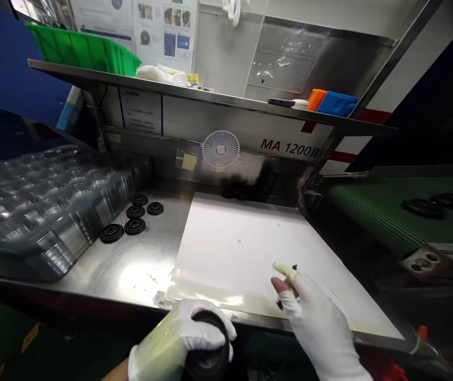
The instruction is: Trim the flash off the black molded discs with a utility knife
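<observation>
My left hand (pixel 189 330), in a white glove with yellowish tape round the wrist, is closed round a round black part (pixel 210 365) at the bench's front edge. Its far side shows between thumb and fingers. My right hand (pixel 314 312) is also gloved, with the thumb tip bare and a yellow cover on the index finger. A small dark object (pixel 279 303) pokes out between its curled fingers; most of it is hidden, so its kind is unclear. This hand hovers over the front right of a white sheet (pixel 226 248).
Several black ribbed discs (pixel 135 226) lie left of the sheet, beside stacked clear plastic trays (pixel 52 211). A shelf (pixel 226 98) with a green bin (pixel 83 50) crosses above. A small fan (pixel 220 150) is behind. On the right, a green conveyor (pixel 377 211) carries black discs (pixel 425 208).
</observation>
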A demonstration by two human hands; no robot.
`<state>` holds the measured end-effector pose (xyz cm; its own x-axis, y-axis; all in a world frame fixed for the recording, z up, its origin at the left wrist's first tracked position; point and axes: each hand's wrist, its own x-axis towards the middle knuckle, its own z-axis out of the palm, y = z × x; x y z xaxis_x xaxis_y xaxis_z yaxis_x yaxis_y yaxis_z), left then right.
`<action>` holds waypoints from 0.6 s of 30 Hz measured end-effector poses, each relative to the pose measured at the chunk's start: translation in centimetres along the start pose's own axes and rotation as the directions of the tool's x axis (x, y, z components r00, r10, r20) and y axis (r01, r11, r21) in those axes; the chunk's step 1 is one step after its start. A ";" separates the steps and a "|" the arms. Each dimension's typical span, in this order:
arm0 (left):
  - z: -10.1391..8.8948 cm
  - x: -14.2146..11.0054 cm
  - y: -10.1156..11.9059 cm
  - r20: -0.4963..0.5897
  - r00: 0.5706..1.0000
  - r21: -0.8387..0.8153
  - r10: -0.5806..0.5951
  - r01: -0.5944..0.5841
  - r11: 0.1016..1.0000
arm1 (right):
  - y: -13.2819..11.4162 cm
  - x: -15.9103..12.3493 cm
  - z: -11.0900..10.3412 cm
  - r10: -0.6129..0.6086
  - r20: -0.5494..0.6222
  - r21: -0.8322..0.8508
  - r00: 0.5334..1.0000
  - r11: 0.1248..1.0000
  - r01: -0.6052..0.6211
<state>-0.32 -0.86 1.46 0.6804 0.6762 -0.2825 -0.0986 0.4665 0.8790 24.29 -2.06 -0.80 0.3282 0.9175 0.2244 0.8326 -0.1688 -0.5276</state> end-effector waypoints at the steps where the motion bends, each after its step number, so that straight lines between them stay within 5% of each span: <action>1: 0.1 0.0 -0.1 -0.003 1.000 0.009 0.001 -0.001 1.000 | 1.0 0.9 0.1 0.015 0.016 -0.158 1.000 0.987 -0.012; 5: 0.0 -0.3 0.0 -0.006 1.000 0.080 -0.024 0.025 0.996 | 5.0 4.7 0.7 0.216 0.185 -0.366 0.959 0.921 -0.137; 10: -0.4 -1.0 0.4 0.001 0.995 0.150 -0.104 0.103 0.983 | 7.3 6.9 0.0 0.150 0.339 -0.328 0.929 0.944 -0.033; 14: -0.3 -1.6 0.9 0.038 0.989 0.106 -0.140 0.135 0.985 | 6.3 5.5 -1.0 0.037 0.358 -0.292 0.933 0.954 0.074; 18: -0.3 -1.8 1.4 0.034 0.989 0.190 -0.147 0.138 0.972 | 1.9 2.1 -2.9 -0.152 0.401 -0.063 0.903 0.979 0.193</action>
<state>-1.90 -1.24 3.11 0.7118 0.5807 -0.3952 0.1357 0.4384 0.8885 27.85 -1.52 1.04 -0.0092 0.9989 -0.0460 0.9067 -0.0110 -0.4217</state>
